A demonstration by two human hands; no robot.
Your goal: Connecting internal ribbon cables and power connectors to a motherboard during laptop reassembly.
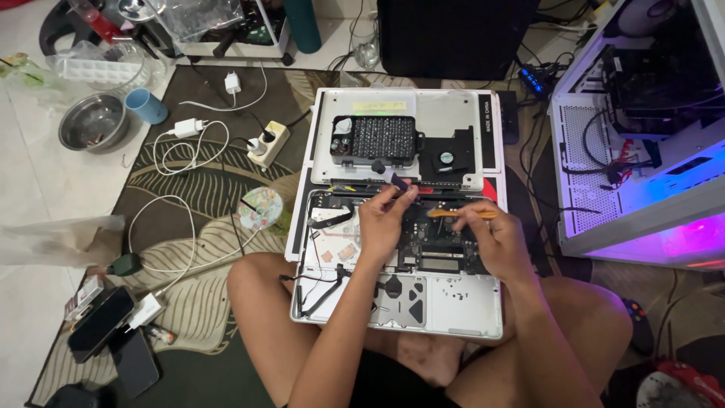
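Indoors, patterned rug [189, 181], opened laptop [453, 298] (lap-level), tiled floor [30, 166]

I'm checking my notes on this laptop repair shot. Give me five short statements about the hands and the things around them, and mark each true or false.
1. The left hand holds a small dark tool over the opened laptop. True.
2. The right hand holds an orange-handled tool. True.
3. The case of screwdriver bits lies on the carpet beside the metal bowl. False: it rests on the removed silver cover panel behind the laptop.
4. The blue cup lies on its side next to the metal bowl. True.
5. The white computer tower with purple light stands at the left of the picture. False: it stands at the right.
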